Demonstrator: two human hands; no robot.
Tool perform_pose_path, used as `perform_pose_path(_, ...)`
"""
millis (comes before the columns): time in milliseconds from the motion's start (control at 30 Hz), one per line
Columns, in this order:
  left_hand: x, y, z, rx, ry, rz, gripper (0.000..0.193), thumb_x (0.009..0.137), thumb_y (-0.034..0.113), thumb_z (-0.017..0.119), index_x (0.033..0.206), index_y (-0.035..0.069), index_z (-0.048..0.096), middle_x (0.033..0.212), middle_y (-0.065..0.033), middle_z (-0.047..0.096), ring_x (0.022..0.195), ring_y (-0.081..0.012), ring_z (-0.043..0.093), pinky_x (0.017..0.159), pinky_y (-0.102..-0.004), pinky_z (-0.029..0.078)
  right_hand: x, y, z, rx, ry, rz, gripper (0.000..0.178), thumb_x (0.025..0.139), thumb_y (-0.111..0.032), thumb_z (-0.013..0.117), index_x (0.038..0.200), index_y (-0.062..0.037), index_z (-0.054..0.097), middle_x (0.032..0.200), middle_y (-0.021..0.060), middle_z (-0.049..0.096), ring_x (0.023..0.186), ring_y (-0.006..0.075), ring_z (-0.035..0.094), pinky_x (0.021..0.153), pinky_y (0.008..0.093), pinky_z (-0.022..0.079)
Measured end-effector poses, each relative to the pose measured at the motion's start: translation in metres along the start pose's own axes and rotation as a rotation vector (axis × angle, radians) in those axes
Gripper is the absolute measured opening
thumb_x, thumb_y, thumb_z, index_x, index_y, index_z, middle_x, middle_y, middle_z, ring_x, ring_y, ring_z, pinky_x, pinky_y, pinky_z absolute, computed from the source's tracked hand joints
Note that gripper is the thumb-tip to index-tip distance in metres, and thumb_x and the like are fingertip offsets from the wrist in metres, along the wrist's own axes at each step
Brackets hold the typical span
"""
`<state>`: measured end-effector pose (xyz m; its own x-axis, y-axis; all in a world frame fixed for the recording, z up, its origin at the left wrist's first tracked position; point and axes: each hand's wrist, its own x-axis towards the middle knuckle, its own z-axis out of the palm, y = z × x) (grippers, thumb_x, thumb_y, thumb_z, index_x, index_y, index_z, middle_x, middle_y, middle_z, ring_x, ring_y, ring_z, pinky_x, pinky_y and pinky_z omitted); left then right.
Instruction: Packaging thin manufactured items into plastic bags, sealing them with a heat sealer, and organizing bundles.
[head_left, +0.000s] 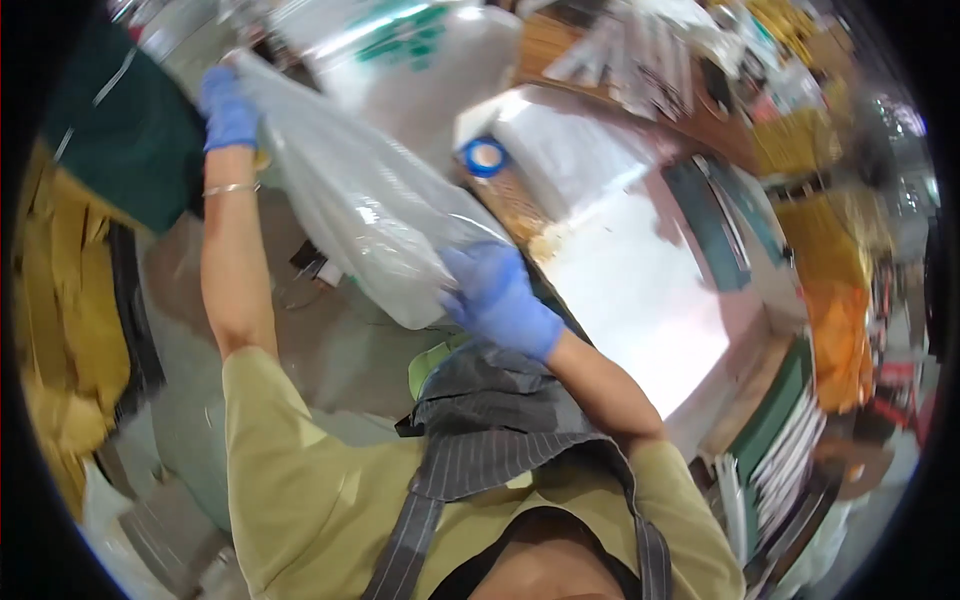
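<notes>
Fingers curled tight, the blue-gloved left hand [229,108], upper left, and blue-gloved right hand [500,298], centre, grip translucent plastic film [345,190], apparently spreading it lengthwise.

Gloves [232,122], two, blue-violet, on left hand [228,106] and right hand [500,298]. Bracelet [231,188], one, thin, silvery, left side. Shirt [300,490], khaki-yellow, with short sleeves [252,395] and dark neckband [478,565]. Apron [505,462], dark grey, fine pale pinstripes, with two matching shoulder straps [405,548], left and right.
</notes>
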<state>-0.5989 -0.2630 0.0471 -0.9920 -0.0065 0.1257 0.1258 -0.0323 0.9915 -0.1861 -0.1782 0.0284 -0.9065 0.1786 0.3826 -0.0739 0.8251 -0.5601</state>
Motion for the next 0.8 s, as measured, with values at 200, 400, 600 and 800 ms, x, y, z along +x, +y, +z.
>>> perform_pose_path(200, -0.247, 0.020, 0.083, 0.188, -0.274, 0.485, 0.034, 0.085, 0.012, 0.045, 0.116, -0.002, 0.046, 0.119, -0.0167, 0.048, 0.108, -0.0238, 0.047, 0.092, -0.0321, 0.036, -0.034, 0.102, 0.018, 0.009, 0.164, 0.104, 0.037, 0.068, -0.027, 0.064, 0.092, -0.0018, 0.053, 0.080, 0.0162, 0.054, 0.077, 0.0350, 0.053, 0.070, 0.0408, 0.043)
perform_pose_path(400, -0.437, 0.018, 0.120, -0.106, -1.310, 0.645, 0.035, 0.080, 0.014, 0.051, 0.109, -0.006, 0.048, 0.119, -0.0205, 0.046, 0.107, -0.0298, 0.046, 0.091, -0.0361, 0.035, -0.130, 0.107, -0.071, -0.128, 0.746, 0.268, 0.040, 0.069, -0.025, 0.065, 0.101, -0.0042, 0.052, 0.097, 0.0146, 0.051, 0.090, 0.0336, 0.048, 0.079, 0.0399, 0.041)
perform_pose_path(600, -0.546, -0.126, 0.245, 0.024, -1.638, 0.519, 0.047, 0.079, 0.016, 0.055, 0.120, -0.002, 0.042, 0.124, -0.0172, 0.043, 0.113, -0.0272, 0.043, 0.096, -0.0341, 0.033, -0.390, 0.051, -0.190, -1.302, 1.112, 0.891, 0.034, 0.071, -0.011, 0.061, 0.103, -0.0029, 0.053, 0.098, 0.0154, 0.052, 0.094, 0.0332, 0.049, 0.079, 0.0391, 0.040)
perform_pose_path(800, -0.651, -0.144, 0.307, 0.336, -1.414, 1.060, 0.052, 0.082, 0.030, 0.052, 0.124, 0.002, 0.039, 0.128, -0.0168, 0.039, 0.115, -0.0292, 0.041, 0.096, -0.0359, 0.032, -0.602, 0.020, -0.230, -1.884, 1.438, 1.771, 0.041, 0.082, -0.026, 0.051, 0.116, -0.0033, 0.045, 0.112, 0.0208, 0.047, 0.104, 0.0352, 0.046, 0.090, 0.0383, 0.036)
